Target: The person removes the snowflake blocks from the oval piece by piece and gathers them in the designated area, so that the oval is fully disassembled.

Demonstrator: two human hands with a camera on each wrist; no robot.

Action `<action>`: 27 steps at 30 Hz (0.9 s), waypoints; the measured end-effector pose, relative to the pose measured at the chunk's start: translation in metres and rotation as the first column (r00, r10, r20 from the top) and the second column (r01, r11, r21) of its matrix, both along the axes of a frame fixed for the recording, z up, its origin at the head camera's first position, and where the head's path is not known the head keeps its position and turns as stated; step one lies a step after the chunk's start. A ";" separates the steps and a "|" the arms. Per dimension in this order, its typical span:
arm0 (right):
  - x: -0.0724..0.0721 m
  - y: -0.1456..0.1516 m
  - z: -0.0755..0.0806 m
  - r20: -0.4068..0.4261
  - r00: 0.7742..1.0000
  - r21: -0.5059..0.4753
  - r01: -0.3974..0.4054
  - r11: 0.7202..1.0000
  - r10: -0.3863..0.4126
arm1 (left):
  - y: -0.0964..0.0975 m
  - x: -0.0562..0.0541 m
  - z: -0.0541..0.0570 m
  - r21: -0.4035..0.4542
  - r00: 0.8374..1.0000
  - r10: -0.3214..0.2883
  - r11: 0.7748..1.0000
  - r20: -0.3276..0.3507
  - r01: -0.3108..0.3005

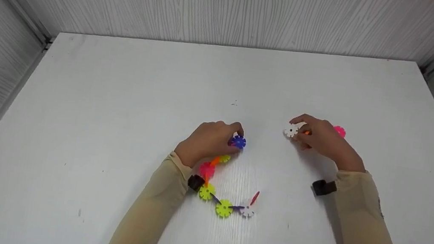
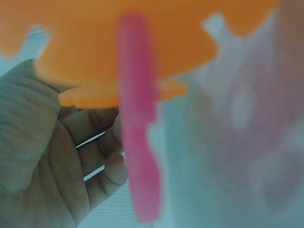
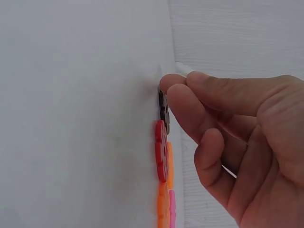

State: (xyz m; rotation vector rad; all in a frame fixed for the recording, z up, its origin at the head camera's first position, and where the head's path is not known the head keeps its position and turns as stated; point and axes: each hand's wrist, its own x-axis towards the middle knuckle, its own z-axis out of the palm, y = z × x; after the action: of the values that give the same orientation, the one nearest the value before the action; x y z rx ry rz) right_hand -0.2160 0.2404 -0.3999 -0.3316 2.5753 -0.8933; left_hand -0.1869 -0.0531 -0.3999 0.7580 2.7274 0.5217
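Note:
My left hand [image 1: 212, 138] pinches a blue notched flower disc [image 1: 239, 142] at the upper end of a chain of interlocking plastic discs. Below it hang yellow, orange and pink discs [image 1: 207, 170], then two yellow discs [image 1: 224, 208], a white disc [image 1: 247, 211] and a red disc [image 1: 255, 198] standing edge-on. In the left wrist view an orange disc [image 2: 85, 57] and a pink disc [image 2: 140, 123] are close and blurred. Farther right, my right hand [image 1: 318, 135] pinches a white notched disc [image 1: 291, 130] between thumb and fingertips; it is mostly hidden in the right wrist view.
Loose discs lie by the right hand: a pink one [image 1: 339, 131] behind it, plus black [image 3: 164, 111], red [image 3: 161, 151] and orange [image 3: 163, 206] ones in the right wrist view. The white table [image 1: 140, 85] meets wood-grain panels [image 1: 234, 8] at the back and sides.

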 end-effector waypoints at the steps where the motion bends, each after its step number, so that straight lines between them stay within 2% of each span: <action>1: 0.000 0.000 0.000 0.006 1.000 0.002 0.004 1.000 -0.004 | 0.000 0.000 0.000 -0.001 1.000 0.000 1.000 -0.001 0.000; 11: -0.001 -0.001 -0.003 0.043 0.999 -0.011 0.009 1.000 -0.008 | 0.003 -0.001 0.001 -0.030 1.000 0.001 1.000 0.010 -0.001; 21: 0.003 -0.007 -0.003 -0.002 1.000 0.049 -0.025 0.998 0.025 | 0.004 0.000 0.000 -0.035 1.000 0.002 0.999 0.013 -0.002; 27: 0.007 -0.018 -0.005 -0.023 0.994 0.047 -0.106 0.993 0.107 | 0.004 0.001 -0.001 -0.035 1.000 0.002 0.999 0.022 -0.001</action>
State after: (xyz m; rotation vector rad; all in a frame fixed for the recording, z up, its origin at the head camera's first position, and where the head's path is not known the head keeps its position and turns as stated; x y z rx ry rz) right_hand -0.2091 0.2221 -0.4049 -0.4653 2.5699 -0.7953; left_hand -0.1862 -0.0488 -0.4007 0.7372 2.7094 0.4783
